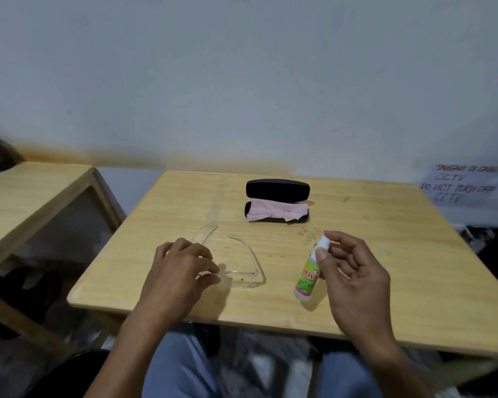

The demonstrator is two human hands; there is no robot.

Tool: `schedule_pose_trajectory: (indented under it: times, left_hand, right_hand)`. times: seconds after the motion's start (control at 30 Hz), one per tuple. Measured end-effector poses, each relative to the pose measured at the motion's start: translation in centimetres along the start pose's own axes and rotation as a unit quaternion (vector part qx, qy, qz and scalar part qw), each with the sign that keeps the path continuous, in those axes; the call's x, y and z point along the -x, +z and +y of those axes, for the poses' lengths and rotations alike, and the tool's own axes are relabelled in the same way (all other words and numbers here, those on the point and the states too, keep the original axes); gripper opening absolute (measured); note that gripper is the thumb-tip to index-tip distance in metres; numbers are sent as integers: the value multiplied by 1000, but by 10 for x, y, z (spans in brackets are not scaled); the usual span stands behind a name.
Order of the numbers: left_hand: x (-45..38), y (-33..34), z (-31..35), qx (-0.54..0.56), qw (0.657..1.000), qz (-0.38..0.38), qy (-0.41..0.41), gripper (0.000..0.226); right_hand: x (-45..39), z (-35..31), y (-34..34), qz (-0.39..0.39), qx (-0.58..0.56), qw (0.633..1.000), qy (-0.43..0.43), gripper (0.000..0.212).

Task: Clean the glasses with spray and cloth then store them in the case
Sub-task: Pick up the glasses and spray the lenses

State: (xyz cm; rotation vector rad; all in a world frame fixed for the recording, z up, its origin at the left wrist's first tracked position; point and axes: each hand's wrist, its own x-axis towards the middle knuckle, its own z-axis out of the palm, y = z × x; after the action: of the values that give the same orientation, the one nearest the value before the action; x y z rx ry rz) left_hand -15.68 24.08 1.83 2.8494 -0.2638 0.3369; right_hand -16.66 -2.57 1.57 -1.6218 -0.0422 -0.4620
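Your left hand [181, 268] rests on the table [385, 254], fingers curled, pinching the near corner of the clear glasses [242, 271] lying flat there. Your right hand [354, 271] pinches the white cap of the upright spray bottle [308, 280] between thumb and forefinger. Farther back, the black case [277, 189] stands open, the pink cloth [276, 211] draped inside.

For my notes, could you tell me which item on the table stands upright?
The spray bottle; the clear glasses and open black case lie flat.
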Motion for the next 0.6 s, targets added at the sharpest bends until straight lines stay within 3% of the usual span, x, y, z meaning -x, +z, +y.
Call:
schedule_pose_trajectory:
  times: [0.17,0.27,0.4,0.6]
  left_hand:
    - [-7,-1,4,12,1000,-12,6,12]
    - [-13,-13,14,105,994,24,-26,6]
    - [-26,-34,28,296,949,39,-101,11]
    - [-43,-48,46,464,871,52,-154,14]
  right_hand:
    - [-7,-4,1,-37,-36,998,36,26]
    - [-13,-10,3,-50,-70,994,68,25]
    - [-18,-23,9,-57,-130,985,94,23]
    - [-27,-43,14,-57,-146,986,65,24]
